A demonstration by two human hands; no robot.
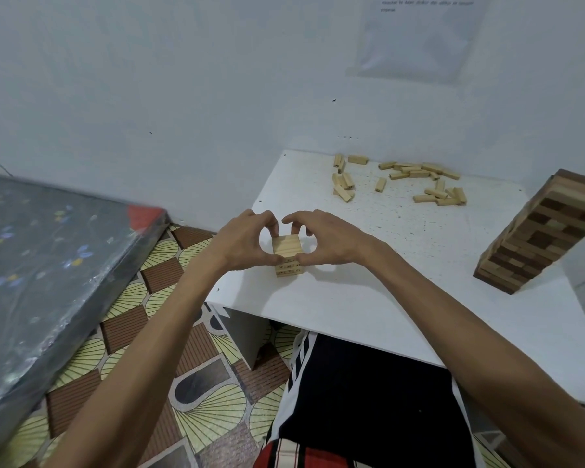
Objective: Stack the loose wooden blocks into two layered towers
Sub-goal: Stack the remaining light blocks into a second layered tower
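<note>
Both grips are on the short stack (287, 246): left grip (240, 244) and right grip (331, 243) pinch its top layers from opposite sides, thumbs in front, fingers curled behind. It sits near the left front of the desk (368, 298). My guess is these are light, stiff, smooth wood, so layers will slide; I'd squeeze the flat sides gently. Loose blocks (409, 172) lie scattered at the far edge, and a tall tower (534, 231) stands well off to the right.

L hand (240, 243) & R hand (331, 241) grip short block stack (287, 248) on desk (385, 298); loose blocks (406, 171) at rear; tall tower (537, 231) at R edge.
</note>
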